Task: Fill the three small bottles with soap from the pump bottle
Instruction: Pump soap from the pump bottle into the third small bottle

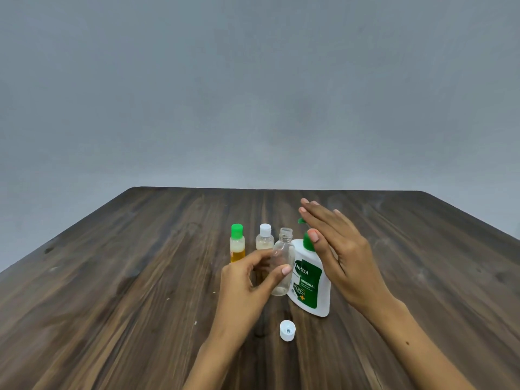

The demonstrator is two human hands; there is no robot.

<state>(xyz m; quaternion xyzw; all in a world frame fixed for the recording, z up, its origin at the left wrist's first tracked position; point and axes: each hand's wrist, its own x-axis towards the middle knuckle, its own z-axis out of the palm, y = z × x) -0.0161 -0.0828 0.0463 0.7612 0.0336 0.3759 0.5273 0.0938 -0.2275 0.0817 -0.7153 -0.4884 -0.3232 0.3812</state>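
Table [140,277]: dark wood grain, set against a plain grey wall [253,80].
Pump bottle [311,280]: white, green label reading "Dettol Original", upright, right of centre; green pump head [308,242] partly hidden by the right hand.
Clear bottle [282,266]: uncapped, neck open, looks empty; upright, touching the pump bottle's left side, mouth just below the spout.
Cap [287,330]: white, lying open side up on the table, nearer the person than both bottles, apart from them.
Green-cap bottle [237,243]: upright, capped, yellow liquid in its lower part; farthest left.
White-cap bottle [264,238]: upright, capped, pale contents; between the green-cap bottle and the clear bottle, slightly behind.
Left hand [247,280]: thumb and fingers curled round the clear bottle's body, gripping it at mid-height.
Right hand [334,246]: fingers straight and together, palm flat over the pump head, thumb against the green collar; whether it presses down, cannot tell.
Forearms: both bare, entering from the bottom edge.
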